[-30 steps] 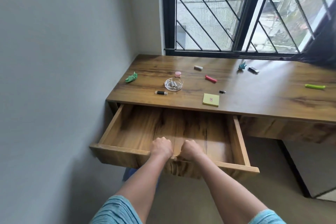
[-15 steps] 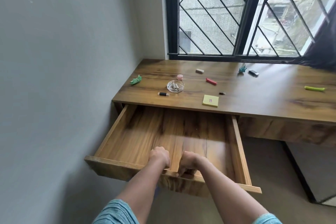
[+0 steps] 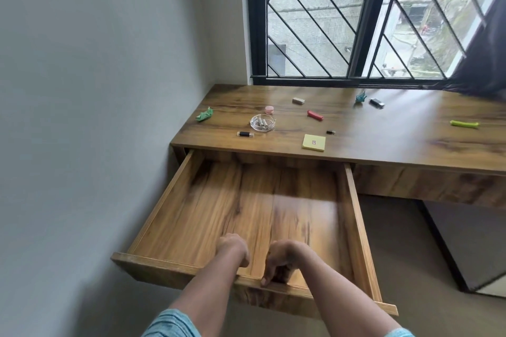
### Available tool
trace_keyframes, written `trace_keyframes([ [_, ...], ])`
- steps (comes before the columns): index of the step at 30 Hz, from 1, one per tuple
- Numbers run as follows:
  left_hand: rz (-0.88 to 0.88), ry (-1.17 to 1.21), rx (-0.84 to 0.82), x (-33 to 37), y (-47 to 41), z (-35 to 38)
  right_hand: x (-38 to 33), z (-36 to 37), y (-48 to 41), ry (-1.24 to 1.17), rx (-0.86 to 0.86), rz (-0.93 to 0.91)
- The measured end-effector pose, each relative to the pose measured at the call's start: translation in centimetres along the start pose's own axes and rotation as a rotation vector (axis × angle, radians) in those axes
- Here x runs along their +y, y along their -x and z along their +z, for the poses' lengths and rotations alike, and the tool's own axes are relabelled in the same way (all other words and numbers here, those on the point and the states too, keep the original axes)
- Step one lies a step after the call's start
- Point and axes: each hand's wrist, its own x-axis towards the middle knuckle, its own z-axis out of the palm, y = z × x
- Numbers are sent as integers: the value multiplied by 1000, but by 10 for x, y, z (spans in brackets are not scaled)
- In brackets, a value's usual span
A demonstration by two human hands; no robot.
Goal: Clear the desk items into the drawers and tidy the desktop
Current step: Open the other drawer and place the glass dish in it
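Head view: wooden desk point(image 3: 383, 139) under the window, its left drawer point(image 3: 246, 213) pulled far out, nothing in it. Left hand point(image 3: 232, 249) and right hand point(image 3: 282, 260) both curl closed over the drawer's front edge. Toward the desk's front-left corner lie a yellow sticky pad point(image 3: 314, 142), glass ashtray point(image 3: 262, 123) and black USB stick point(image 3: 245, 134).

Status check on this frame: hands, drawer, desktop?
Left hand and right hand both gripping front edge of open wooden drawer. Drawer shows nothing inside. Yellow sticky-note pad and other small items remain on desktop. Nothing obstructing.
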Motion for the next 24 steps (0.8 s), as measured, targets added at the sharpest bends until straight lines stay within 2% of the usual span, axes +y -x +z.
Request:
trace_keyframes([
  [7,-3,-27,-61,2,10,9,1,13,2,0,-94,8],
  [10,14,2,-139,-1,12,3,-4,10,1,8,-132,24],
  [13,36,79,-327,-10,5,-5,-10,1,-9,-2,-196,71],
  [14,13,149,-365,-15,-4,-11,-15,-4,-13,-11,-219,80],
  [15,-15,242,-336,-20,-15,-18,-20,-9,-17,-21,-218,81],
  [16,-25,326,-231,-26,-26,-28,-27,-17,-21,-23,-159,63],
  [18,-4,401,47,-42,-44,-55,-43,-40,-32,2,98,-24],
  [20,10,396,230,-59,-66,-89,-66,-75,-43,66,327,-87],
  [22,5,411,330,-76,-88,-125,-91,-117,-49,170,481,-108],
  [24,11,473,362,-95,-121,-160,-121,-164,-60,237,679,-141],
])
